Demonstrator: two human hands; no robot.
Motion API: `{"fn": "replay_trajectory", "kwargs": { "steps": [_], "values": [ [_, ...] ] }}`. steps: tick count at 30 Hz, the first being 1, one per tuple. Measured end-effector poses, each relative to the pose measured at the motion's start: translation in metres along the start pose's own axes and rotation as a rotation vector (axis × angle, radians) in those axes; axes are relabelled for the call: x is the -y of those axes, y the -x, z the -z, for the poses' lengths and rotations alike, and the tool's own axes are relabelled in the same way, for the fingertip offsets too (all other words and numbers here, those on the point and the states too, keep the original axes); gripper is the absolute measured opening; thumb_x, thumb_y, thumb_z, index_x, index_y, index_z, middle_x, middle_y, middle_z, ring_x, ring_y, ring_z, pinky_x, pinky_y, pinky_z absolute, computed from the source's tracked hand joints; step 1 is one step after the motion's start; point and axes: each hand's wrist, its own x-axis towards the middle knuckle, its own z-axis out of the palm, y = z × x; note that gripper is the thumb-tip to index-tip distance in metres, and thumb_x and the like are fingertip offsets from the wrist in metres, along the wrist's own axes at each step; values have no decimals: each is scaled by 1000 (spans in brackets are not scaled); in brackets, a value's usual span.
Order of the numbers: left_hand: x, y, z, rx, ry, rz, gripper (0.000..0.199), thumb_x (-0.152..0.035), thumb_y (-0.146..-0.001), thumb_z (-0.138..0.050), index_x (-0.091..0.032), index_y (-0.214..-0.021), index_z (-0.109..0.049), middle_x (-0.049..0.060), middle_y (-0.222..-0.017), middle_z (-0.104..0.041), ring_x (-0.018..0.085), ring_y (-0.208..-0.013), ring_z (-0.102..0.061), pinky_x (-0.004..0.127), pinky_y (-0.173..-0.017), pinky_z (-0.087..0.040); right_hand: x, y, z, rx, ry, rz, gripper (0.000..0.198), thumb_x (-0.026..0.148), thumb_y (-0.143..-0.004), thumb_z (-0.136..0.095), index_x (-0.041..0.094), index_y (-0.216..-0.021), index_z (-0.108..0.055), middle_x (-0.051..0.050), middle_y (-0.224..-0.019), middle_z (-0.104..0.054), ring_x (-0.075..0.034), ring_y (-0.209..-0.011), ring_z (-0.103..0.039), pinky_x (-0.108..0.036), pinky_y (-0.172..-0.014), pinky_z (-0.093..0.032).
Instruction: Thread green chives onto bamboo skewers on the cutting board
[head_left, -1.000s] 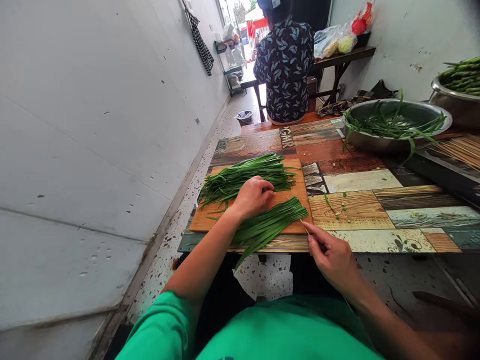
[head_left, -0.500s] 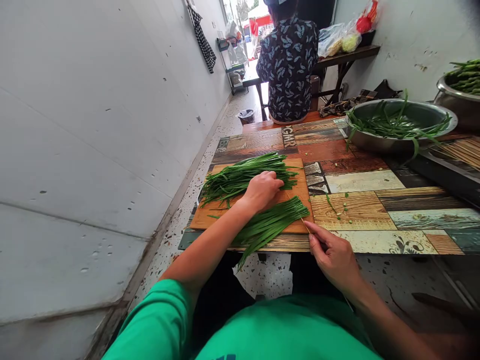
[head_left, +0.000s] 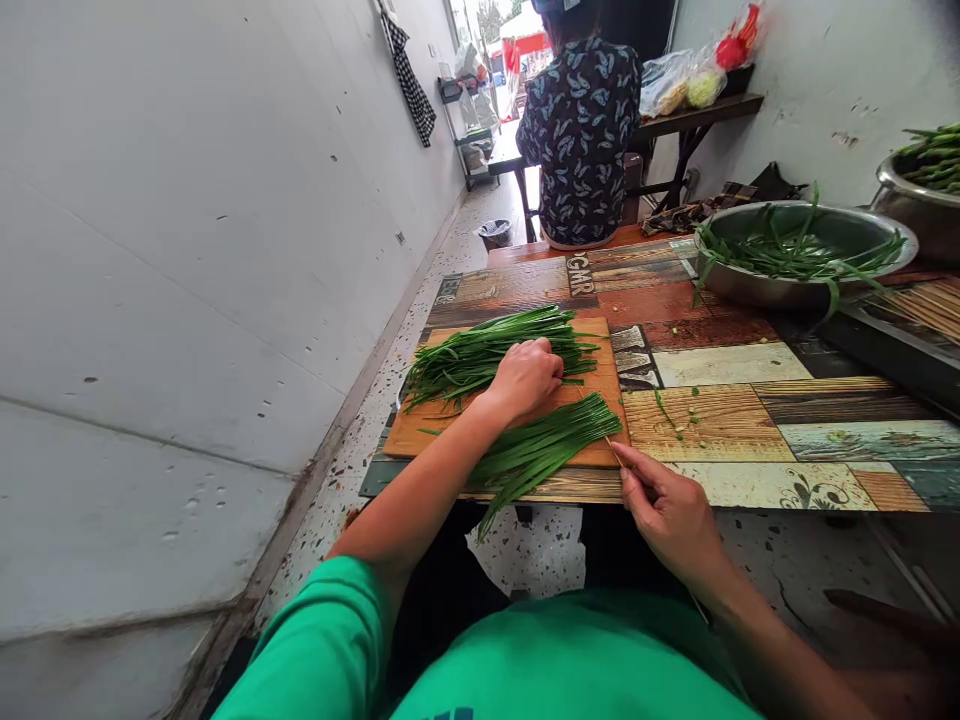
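A pile of garlic chives (head_left: 495, 350) lies across the far half of a wooden cutting board (head_left: 600, 345). My left hand (head_left: 531, 375) rests at the pile's near edge, its fingers curled closed on chives there; the fingertips are partly hidden. Closer to me, a flat fan of garlic chives (head_left: 547, 445) has its cut ends lined up at the right and its leaves hanging past the table edge. A thin wooden skewer (head_left: 613, 452) runs into those cut ends, and my right hand (head_left: 667, 505) pinches its lower end between thumb and fingers.
Chive scraps (head_left: 679, 420) are scattered on the patterned table (head_left: 720, 360). A metal bowl (head_left: 795, 290) of greens stands at the back right, beside a dark tray (head_left: 892, 350) of skewers and a pot (head_left: 915, 205) of green vegetables. Another person (head_left: 581, 140) sits beyond the table.
My left hand has shifted slightly, with its fingers curling in more at the pile's edge. My right hand keeps its pinch on the skewer. The whole view has moved a little.
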Motion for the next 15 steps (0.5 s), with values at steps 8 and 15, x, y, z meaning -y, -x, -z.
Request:
{"fn": "replay_trajectory", "kwargs": {
  "steps": [8, 15],
  "values": [
    [-7, 2, -4, -64, 189, -45, 17, -18, -79, -55, -16, -80, -72, 7, -85, -65, 20, -83, -59, 30, -80, -45, -1, 1, 1, 4, -20, 8, 36, 25, -87, -47, 13, -115, -67, -8, -98, -74, -17, -71, -71, -23, -60, -56],
    [-10, 5, -7, -93, 273, 29, 18, -17, -77, -53, -16, -79, -70, 5, -78, -69, 19, -75, -60, 29, -75, -45, 1, 0, 2, -1, -16, 9, 36, 25, -87, -47, 14, -114, -68, -8, -100, -74, -16, -71, -71, -24, -61, -56]
  ]
}}
